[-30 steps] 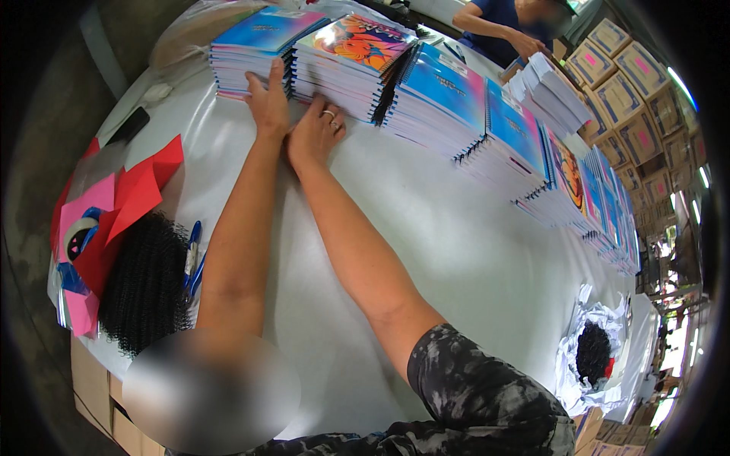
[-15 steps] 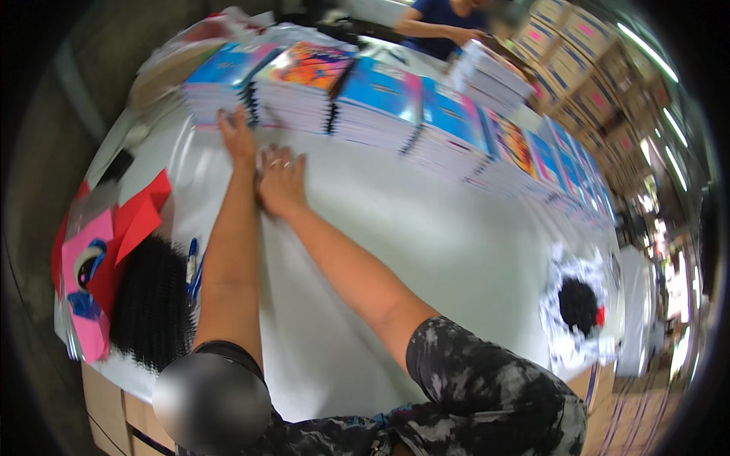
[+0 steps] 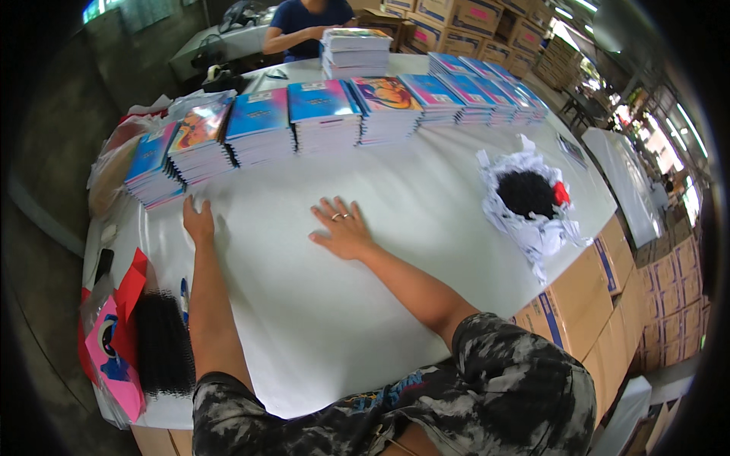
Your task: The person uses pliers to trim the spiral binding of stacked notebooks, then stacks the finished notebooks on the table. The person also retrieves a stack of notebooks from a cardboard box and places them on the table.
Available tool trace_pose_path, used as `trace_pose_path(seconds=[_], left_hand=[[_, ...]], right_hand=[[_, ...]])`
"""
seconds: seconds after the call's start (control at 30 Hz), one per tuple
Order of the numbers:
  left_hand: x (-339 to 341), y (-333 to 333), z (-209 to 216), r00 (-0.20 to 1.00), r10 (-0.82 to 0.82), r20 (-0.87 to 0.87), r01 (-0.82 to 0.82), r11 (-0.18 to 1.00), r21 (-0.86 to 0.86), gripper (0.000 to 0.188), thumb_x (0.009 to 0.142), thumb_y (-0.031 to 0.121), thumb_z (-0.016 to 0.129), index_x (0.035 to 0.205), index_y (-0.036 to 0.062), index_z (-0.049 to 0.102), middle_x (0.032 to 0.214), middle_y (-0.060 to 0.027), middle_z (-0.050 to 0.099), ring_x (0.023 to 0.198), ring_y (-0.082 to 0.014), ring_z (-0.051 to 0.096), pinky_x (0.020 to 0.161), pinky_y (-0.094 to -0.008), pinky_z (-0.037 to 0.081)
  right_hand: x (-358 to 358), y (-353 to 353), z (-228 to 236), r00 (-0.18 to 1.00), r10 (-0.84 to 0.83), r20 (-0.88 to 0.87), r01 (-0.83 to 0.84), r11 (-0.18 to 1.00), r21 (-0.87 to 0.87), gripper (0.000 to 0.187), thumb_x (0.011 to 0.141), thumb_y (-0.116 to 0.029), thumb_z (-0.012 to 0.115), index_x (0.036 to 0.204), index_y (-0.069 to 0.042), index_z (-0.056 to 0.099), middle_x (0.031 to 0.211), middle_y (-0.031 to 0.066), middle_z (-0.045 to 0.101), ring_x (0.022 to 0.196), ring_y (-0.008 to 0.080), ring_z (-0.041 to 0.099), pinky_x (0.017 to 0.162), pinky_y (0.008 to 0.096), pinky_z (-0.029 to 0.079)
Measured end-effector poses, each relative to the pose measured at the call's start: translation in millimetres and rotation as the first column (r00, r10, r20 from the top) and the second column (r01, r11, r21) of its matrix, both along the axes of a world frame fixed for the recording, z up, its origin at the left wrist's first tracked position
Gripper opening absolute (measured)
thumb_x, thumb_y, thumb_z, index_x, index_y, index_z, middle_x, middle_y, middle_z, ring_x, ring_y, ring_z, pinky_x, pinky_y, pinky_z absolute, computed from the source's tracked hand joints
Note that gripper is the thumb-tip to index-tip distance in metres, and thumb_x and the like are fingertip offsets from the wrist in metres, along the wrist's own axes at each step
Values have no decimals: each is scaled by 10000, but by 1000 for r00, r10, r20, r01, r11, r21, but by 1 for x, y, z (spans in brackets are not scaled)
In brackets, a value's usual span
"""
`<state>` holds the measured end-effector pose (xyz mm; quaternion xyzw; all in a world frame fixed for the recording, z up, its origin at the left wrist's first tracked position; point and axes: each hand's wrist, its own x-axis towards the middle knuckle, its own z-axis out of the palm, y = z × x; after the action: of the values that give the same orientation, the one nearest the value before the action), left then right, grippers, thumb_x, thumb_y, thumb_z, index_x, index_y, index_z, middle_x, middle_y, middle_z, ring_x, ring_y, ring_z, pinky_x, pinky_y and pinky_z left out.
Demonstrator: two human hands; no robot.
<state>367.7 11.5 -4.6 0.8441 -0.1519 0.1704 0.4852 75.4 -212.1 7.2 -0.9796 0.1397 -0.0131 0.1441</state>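
Note:
A row of stacked spiral-bound notebooks (image 3: 259, 114) with blue, pink and orange covers runs along the far side of the white table (image 3: 304, 319). My left hand (image 3: 199, 222) is just in front of the leftmost stack (image 3: 154, 163), with fingers apart and nothing in them. Whether its fingertips touch that stack or stop just short, I cannot tell. My right hand (image 3: 344, 229) rests on the bare tabletop with its fingers spread. It wears rings and holds nothing.
Black binding coils (image 3: 164, 342) lie by a blue pen (image 3: 184, 300) and red and pink sheets (image 3: 122, 342) on the left. A white bundle with black coils (image 3: 526, 194) sits at right. Across the table a person (image 3: 308, 26) handles a notebook pile (image 3: 356, 53). Cartons (image 3: 578, 296) stand beyond.
The view has swung, so the notebook row and white bundle sit differently in it. My right hand has moved right, away from my left, and its fingers have spread.

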Motion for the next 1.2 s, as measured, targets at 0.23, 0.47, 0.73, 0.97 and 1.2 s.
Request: trace_pose_path(seconds=[0.23,0.47,0.73,0.97,1.2], left_hand=[[-87,-3,-3,998,-62,29,40,868,495,587,828,361,580,1275,-8,486,1385,-190,411,1300,-319,348,1082,-382,280],[-170,-15,9,1000,-28,-7,24,704,710,718,866,523,453,1387,37,359,1466,-167,288,1365,-295,246,1125,-426,166],[-269,-21,12,993,-32,-113,107,637,764,772,891,604,309,1452,81,227,1521,-159,152,1414,-303,105,1144,-441,78],[-386,-26,23,950,-242,-198,304,563,768,819,882,655,264,1461,82,178,1517,-178,135,1411,-336,80,1135,-503,53],[-512,53,24,931,-330,-158,333,585,739,675,909,583,338,1460,205,238,1523,-69,191,1411,-280,136,1130,-515,73]], right_hand=[[-104,-83,-5,974,-224,-32,222,973,-59,699,896,-623,317,1470,-238,206,1545,26,118,1425,261,48,1133,491,4],[-111,-104,-22,948,-312,59,317,938,-137,738,862,-675,331,1456,-245,255,1535,25,172,1418,274,107,1117,540,31],[-113,-107,-23,969,-241,45,245,963,-110,692,870,-630,392,1447,-264,281,1530,48,188,1413,293,124,1112,543,43],[-114,-118,-25,978,-202,50,206,973,-106,653,881,-601,400,1442,-285,288,1527,45,198,1411,290,132,1116,527,45],[-112,-134,-37,985,-156,75,165,978,-126,655,879,-623,394,1436,-291,302,1523,47,211,1408,291,143,1110,535,61]])
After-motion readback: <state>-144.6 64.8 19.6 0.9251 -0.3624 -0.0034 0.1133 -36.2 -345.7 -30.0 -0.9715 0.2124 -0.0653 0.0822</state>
